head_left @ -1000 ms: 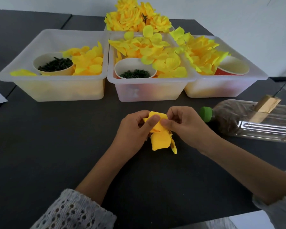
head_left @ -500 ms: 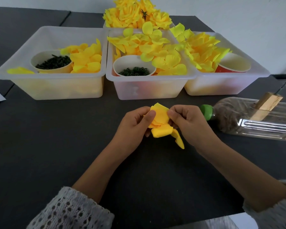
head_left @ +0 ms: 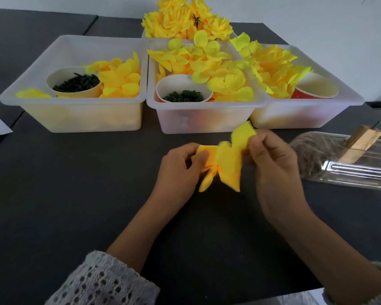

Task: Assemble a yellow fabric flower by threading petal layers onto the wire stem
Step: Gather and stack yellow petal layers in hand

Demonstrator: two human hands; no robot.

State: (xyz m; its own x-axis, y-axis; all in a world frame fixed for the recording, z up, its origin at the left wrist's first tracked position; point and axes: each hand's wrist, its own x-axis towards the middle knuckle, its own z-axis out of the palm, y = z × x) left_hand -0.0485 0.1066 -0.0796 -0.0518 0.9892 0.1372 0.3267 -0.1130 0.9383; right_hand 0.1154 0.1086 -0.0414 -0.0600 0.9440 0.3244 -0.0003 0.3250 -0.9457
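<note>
We see the left hand [head_left: 180, 170] and right hand [head_left: 271, 159] pinching the petal layer [head_left: 227, 164] taut, likely for threading.

Bright yellow fabric petal layers [head_left: 229, 164]; matte black tabletop [head_left: 75, 194]; white open-knit lace sleeve [head_left: 103, 282]; dark green ring pieces [head_left: 184, 96].

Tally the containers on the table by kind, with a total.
Clear plastic bins: 3
Paper cups: 3
Clear plastic bottle lying on its side: 1
Total: 7
A further tray may sit under the finished flowers; hidden, not counted.
</note>
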